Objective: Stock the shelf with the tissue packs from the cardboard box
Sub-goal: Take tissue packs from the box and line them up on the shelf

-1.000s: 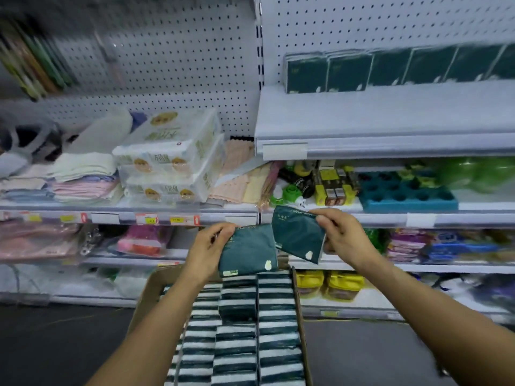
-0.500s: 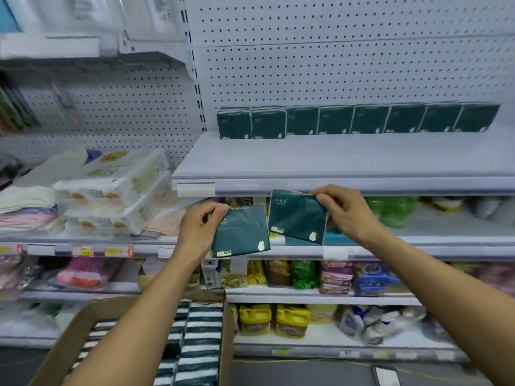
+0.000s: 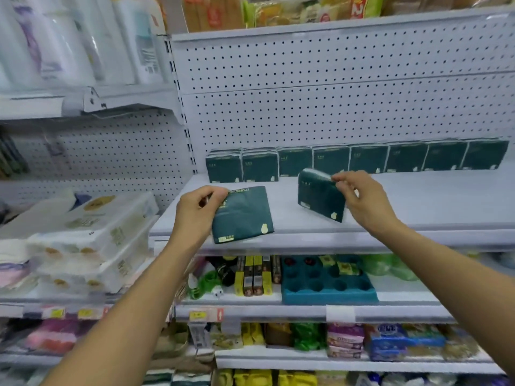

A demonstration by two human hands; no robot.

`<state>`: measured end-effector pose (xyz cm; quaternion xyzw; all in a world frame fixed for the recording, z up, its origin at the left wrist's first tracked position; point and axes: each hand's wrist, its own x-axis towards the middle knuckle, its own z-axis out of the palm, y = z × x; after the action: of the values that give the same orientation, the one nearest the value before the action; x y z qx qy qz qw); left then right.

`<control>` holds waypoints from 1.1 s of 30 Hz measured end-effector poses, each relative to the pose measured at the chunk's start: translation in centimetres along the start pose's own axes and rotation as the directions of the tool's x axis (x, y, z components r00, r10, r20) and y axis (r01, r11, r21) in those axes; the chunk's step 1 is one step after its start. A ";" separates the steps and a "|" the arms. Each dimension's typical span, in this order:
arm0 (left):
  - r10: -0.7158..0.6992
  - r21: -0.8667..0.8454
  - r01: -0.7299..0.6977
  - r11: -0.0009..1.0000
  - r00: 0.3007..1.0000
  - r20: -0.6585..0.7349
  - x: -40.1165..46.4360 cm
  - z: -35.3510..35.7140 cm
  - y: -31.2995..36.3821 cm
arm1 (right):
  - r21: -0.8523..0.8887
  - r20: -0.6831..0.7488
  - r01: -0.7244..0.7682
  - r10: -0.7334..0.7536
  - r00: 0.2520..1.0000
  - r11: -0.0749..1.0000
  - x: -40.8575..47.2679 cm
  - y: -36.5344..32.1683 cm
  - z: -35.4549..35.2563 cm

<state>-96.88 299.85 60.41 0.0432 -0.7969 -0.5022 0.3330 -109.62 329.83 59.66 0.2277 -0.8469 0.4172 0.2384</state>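
My left hand pinched a green tissue pack by its top-left corner, over the shelf front edge. Right hand gripped a 2nd pack w/ curled fingers, tilted, just in front of the row of packs along the back.

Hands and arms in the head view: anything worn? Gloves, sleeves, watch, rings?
Nothing worn that shows. The left hand and right hand are bare, with no gloves, and no rings are visible. Both forearms are bare from wrist to the frame edge: no sleeves, watch, bands or markings in view. Upper arms are out of frame.
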 end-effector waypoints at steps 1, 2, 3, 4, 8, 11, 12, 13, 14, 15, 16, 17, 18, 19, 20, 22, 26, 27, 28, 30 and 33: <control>-0.003 -0.007 0.003 1.000 1.000 0.002 1.2 0.4 -0.6 | -0.073 0.033 0.019 -0.017 0.999 0.997 0.6 0.6 0.7; -0.015 -0.017 0.015 1.000 1.000 0.002 2.4 0.7 -1.2 | -0.137 0.070 0.036 -0.027 0.997 0.990 1.2 1.1 1.5; -0.027 -0.021 0.027 0.999 1.000 0.002 3.5 1.0 -1.8 | -0.190 0.107 0.046 -0.026 0.994 0.981 1.9 1.4 2.2; -0.034 -0.017 0.034 0.999 0.999 0.004 4.6 1.4 -2.4 | -0.230 0.134 0.049 -0.018 0.991 0.972 2.6 1.6 2.9; -0.054 -0.030 0.055 0.998 0.997 0.046 9.1 3.0 -4.1 | -0.281 0.130 0.070 -0.035 0.991 0.957 6.8 3.4 5.3; -0.077 -0.031 0.080 0.996 0.993 0.093 11.9 4.4 -4.9 | -0.310 0.108 0.051 -0.018 0.994 0.949 9.6 5.0 6.9; -0.074 -0.030 0.077 0.997 0.992 0.103 12.7 4.8 -5.1 | -0.315 0.103 0.048 -0.016 0.995 0.948 10.4 5.5 7.4; -0.070 -0.032 0.074 0.997 0.991 0.112 13.4 5.2 -5.3 | -0.318 0.101 0.049 -0.017 0.995 0.947 11.2 5.9 7.9; -0.069 -0.034 0.073 0.997 0.990 0.121 14.0 5.5 -5.5 | -0.322 0.101 0.055 -0.024 0.995 0.945 11.9 6.2 8.4; -0.070 -0.033 0.075 0.997 0.989 0.130 14.5 5.8 -5.7 | -0.328 0.105 0.065 -0.032 0.994 0.943 12.6 6.5 8.8; -0.071 -0.026 0.075 0.997 0.987 0.143 15.1 5.9 -6.0 | -0.339 0.112 0.079 -0.043 0.993 0.937 13.3 6.7 9.2; -0.071 -0.019 0.075 0.997 0.985 0.157 15.6 6.1 -6.3 | -0.353 0.122 0.095 -0.055 0.991 0.931 13.9 6.8 9.5; -0.073 -0.013 0.076 0.997 0.983 0.168 16.0 6.2 -6.5 | -0.366 0.133 0.112 -0.067 0.989 0.924 14.6 7.0 9.8; -0.077 -0.011 0.080 0.997 0.982 0.175 16.4 6.4 -6.7 | -0.378 0.141 0.127 -0.079 0.987 0.917 15.1 7.1 10.1; -0.082 -0.012 0.085 0.996 0.981 0.178 16.7 6.5 -6.9 | -0.390 0.149 0.143 -0.091 0.985 0.910 15.7 7.2 10.3; -0.099 -0.019 0.104 0.994 0.980 0.174 17.2 6.8 -7.1 | -0.413 0.167 0.179 -0.119 0.979 0.893 16.6 7.7 10.6; -0.115 -0.016 0.120 0.993 0.979 0.166 17.8 7.6 -7.2 | -0.461 0.186 0.262 -0.197 0.963 0.848 17.8 8.8 11.1; -0.116 -0.018 0.121 0.992 0.979 0.166 17.8 7.8 -7.1 | -0.481 0.185 0.283 -0.220 0.958 0.830 18.1 9.1 11.1; -0.116 -0.022 0.121 0.992 0.980 0.164 17.9 8.0 -7.1 | -0.503 0.184 0.302 -0.241 0.953 0.810 18.3 9.4 11.2; -0.117 -0.030 0.124 0.992 0.981 0.157 18.0 8.5 -6.8 | -0.540 0.188 0.325 -0.264 0.946 0.776 18.5 9.8 11.4; -0.108 -0.023 0.113 0.993 0.981 0.160 18.1 9.3 -6.4 | -0.565 0.177 0.323 -0.270 0.946 0.760 18.5 9.8 11.2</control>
<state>-117.92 296.59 61.33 0.0418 -0.8090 -0.5345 0.2410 -132.16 322.60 58.75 0.2916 -0.8964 0.0822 0.3236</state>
